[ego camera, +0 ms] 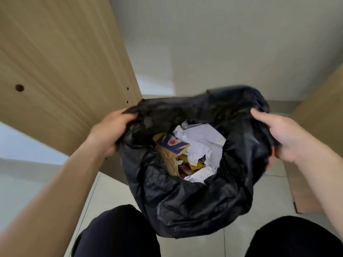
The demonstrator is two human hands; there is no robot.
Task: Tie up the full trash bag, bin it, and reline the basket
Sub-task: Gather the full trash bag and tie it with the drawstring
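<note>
"Where is the trash bag [185,204]?"

"It is in the middle, between two wooden panels, just past the person's knees [118,236]. It is black and its mouth is open."

"What are the hands doing?"

"The left hand [111,132] is closed on the bag's left edge. The right hand [285,140] is closed on the right edge. Both pinch the plastic and hold the mouth wide."

"What is inside?"

"Crumpled white paper [200,143], a torn cardboard box [172,151] with blue on it, and some yellow bits."

"What is around it?"

"A big wooden panel [61,71] on the left, another wooden panel [319,115] on the right, a pale wall [222,43] at the far side, and a tiled floor [111,193] below."

"Can you see the basket?"

"I cannot tell; the bag covers whatever is under it."
</note>
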